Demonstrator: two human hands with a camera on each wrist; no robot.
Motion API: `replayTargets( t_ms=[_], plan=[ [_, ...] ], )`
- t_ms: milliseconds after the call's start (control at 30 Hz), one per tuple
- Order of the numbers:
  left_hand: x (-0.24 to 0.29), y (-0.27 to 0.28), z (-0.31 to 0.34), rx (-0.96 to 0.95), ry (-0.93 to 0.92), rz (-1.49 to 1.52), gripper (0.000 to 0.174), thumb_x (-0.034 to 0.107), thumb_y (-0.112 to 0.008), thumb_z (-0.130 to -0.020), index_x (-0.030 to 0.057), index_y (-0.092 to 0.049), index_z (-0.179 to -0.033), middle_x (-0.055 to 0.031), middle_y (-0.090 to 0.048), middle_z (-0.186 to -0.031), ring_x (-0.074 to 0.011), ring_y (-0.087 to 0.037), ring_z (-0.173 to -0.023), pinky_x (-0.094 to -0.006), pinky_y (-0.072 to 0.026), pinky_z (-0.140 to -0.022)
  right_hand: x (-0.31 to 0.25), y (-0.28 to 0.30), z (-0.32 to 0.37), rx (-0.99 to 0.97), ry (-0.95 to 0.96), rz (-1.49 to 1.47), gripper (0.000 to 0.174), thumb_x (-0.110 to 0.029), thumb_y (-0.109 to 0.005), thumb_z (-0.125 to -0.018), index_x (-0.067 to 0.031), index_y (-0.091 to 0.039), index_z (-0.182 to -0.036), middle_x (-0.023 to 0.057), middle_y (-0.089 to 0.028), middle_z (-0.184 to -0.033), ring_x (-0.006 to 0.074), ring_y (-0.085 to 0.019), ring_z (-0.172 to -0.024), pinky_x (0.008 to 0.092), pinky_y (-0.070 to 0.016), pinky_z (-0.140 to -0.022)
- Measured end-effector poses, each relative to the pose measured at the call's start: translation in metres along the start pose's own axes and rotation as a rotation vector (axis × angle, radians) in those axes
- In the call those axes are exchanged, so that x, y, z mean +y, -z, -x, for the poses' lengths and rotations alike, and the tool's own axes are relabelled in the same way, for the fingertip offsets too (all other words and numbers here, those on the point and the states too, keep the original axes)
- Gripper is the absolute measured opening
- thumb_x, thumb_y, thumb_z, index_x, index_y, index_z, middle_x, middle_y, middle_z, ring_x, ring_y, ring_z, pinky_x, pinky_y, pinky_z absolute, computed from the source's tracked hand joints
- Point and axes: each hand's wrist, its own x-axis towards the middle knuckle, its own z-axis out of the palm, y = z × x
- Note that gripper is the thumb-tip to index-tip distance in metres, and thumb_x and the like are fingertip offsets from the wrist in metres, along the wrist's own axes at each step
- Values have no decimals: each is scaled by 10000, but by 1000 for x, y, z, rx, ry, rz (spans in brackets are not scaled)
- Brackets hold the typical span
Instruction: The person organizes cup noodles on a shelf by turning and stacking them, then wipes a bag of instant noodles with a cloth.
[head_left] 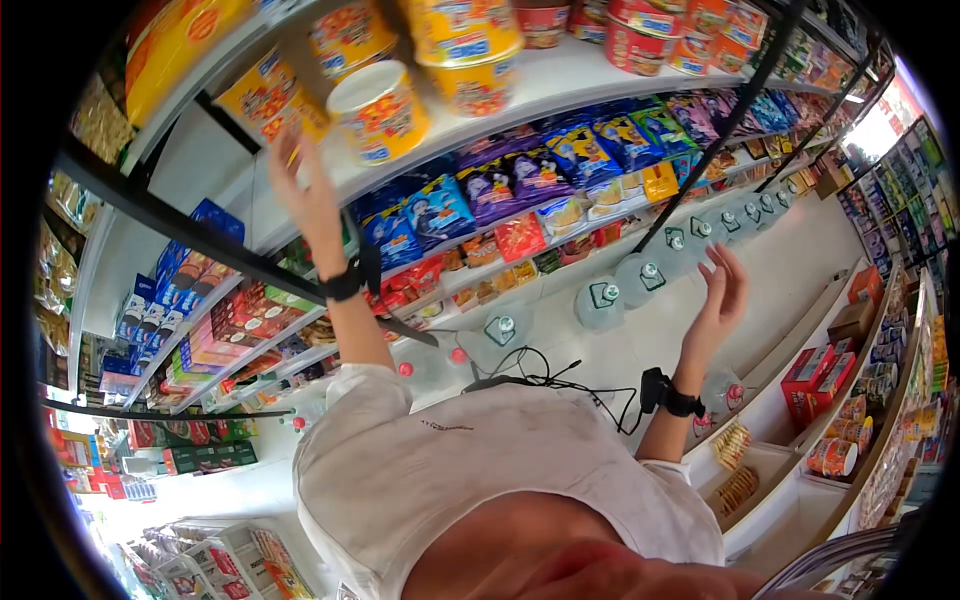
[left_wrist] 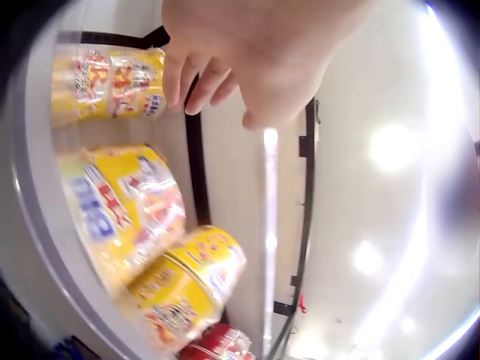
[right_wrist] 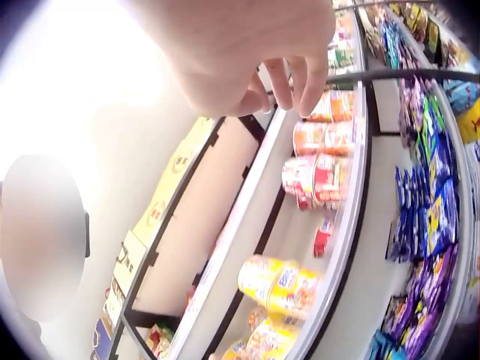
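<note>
The left hand (head_left: 305, 195) is hovering at the upper shelf (head_left: 555, 80), and its fingers are bending slightly, with the thumb standing apart from them, so they are looking relaxed and rather wide, holding nothing. A leaning yellow tub (head_left: 262, 90) is standing right at these fingertips, but I cannot tell whether they are touching it. Just to the right of the fingers, a white-lidded tub (head_left: 380, 115) is resting upright, and farther right, stacked yellow tubs (head_left: 465, 75) are standing on the same shelf. Below and to the right of these fingers, blue snack bags (head_left: 440, 210) are lying in a row. The right hand (head_left: 722, 295) is hanging in the air, its fingers curving softly with narrow gaps between them, also holding nothing. To the left of these fingers, large clear bottles (head_left: 600, 305) are standing on the floor; lower left, black cables (head_left: 545, 375) are lying loosely; and lower right, well apart from the fingers, red boxes (head_left: 815, 375) are sitting together.
</note>
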Motion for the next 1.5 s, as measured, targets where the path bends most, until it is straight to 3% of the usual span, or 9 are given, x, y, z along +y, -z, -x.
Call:
replayTargets(
  t_ms=[100, 233, 333, 467, 533, 900, 1133, 1267, 1500],
  plan=[
    [56, -9, 41, 116, 141, 64, 232, 180, -583, -1025, -33, -672, -1055, -123, -713, -935, -174, -675, -884, -312, -525, -850, 19, 80, -23, 165, -17, 36, 231, -112, -490, -1047, 3, -615, -1204, 140, -653, -1206, 228, -643, -1118, 370, -550, -913],
    [116, -70, 100, -94, 227, 95, 238, 157, -563, -1016, -34, -689, -948, -97, -710, -838, -175, -675, -827, -308, -519, -819, 46, 209, -47, 402, -63, 80, 194, -118, -510, -1046, 4, -643, -1116, 123, -686, -1093, 209, -663, -1034, 359, -553, -893],
    [161, -149, 144, -299, 317, 237, 253, 184, -563, -1033, -38, -680, -1000, -111, -709, -901, -180, -676, -850, -310, -532, -822, 53, 296, -58, 518, -68, 125, 163, -119, -542, -1038, -7, -643, -1101, 99, -692, -1045, 184, -666, -988, 325, -545, -849],
    [247, -254, 197, -571, 207, 242, 228, 182, -607, -1020, -22, -687, -1084, -118, -707, -1050, -180, -677, -978, -306, -539, -891, 45, 380, -67, 630, -58, 139, 156, -99, -525, -1038, -7, -624, -1116, 84, -690, -1016, 169, -662, -964, 307, -535, -849],
    [247, -305, 215, -767, 195, 287, 259, 174, -652, -993, -6, -672, -1177, -100, -698, -1123, -173, -648, -1050, -300, -533, -908, 47, 417, -66, 721, -35, 151, 156, -97, -518, -1038, -6, -618, -1116, 83, -688, -1017, 165, -660, -962, 306, -534, -852],
    [349, -595, 353, -1166, 240, 724, 204, 10, -698, -928, -22, -676, -1129, -49, -679, -1004, -95, -617, -935, -236, -490, -841, 76, 527, -76, 1137, -83, 402, 180, -125, -537, -1038, 8, -637, -1109, 95, -685, -990, 182, -675, -947, 313, -541, -869],
    [382, -765, 407, -1442, 215, 868, 169, 29, -643, -960, 0, -679, -1123, -41, -687, -1059, -110, -641, -969, -240, -504, -831, 117, 558, -186, 1273, -71, 316, 182, -120, -543, -1023, 13, -615, -1125, 118, -693, -1000, 194, -686, -944, 311, -549, -870],
    [431, -849, 438, -1522, 183, 1079, 202, -23, -557, -964, 1, -668, -1132, -54, -685, -1052, -123, -645, -973, -259, -506, -841, 120, 553, -283, 1007, -85, 338, 238, -117, -558, -1011, 18, -563, -1207, 138, -685, -1054, 207, -681, -978, 323, -537, -893],
    [569, -930, 519, -1901, -24, 1282, 139, 65, -608, -972, -6, -682, -1066, -40, -708, -957, -124, -676, -893, -249, -525, -800, 113, 662, -346, 1131, -13, 554, 683, -163, -667, -963, 6, -270, -1492, 157, -648, -1153, 206, -660, -1017, 326, -536, -881]
  ],
)
